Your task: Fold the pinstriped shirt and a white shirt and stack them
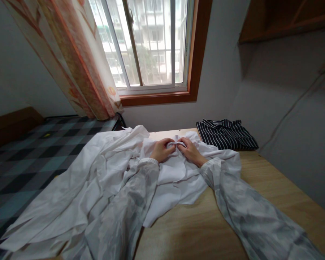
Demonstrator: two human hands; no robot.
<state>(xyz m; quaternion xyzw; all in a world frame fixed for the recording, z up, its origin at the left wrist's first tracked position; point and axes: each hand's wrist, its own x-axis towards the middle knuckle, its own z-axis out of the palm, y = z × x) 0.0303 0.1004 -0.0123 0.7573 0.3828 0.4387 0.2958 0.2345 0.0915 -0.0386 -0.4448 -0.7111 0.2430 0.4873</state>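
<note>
Remotely, I hold the left hand (162, 150) and right hand (190, 151) nearly closed — each pinching the white cloth (172, 172) — presumably so its gathered folds cannot slip free.

Clothes (86, 173) lie on a table (184, 234), a bed (24, 162) to the left, a folded shirt (227, 135) at back right, a window (155, 47) behind.

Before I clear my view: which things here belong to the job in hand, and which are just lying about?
In the job:
white cloth, held by left hand and right hand
wooden table under it

Apparently just lying about:
striped garment, untouched
checked bed cover
</note>
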